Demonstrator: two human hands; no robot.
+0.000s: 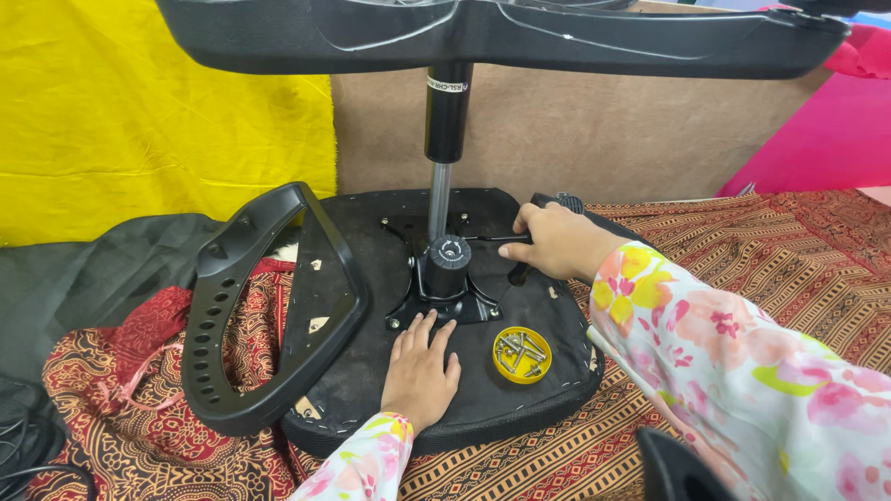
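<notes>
An upturned black chair seat (371, 371) lies on a patterned cloth, its metal mechanism plate (444, 297) facing up. A gas lift column (444, 158) rises from the plate to the black star base (501, 37) overhead. My left hand (421, 369) rests flat on the seat just below the plate, fingers apart. My right hand (557, 241) is closed around a black lever (506, 238) that sticks out from the mechanism. A small yellow cap (522, 354) holding several screws sits on the seat between my arms.
A black armrest (264, 315) is fixed to the seat's left side. Red-brown patterned cloth (770, 260) covers the floor. Yellow fabric (139, 121) hangs at back left, pink fabric (826, 139) at right. A dark curved part (673, 468) sits at the bottom edge.
</notes>
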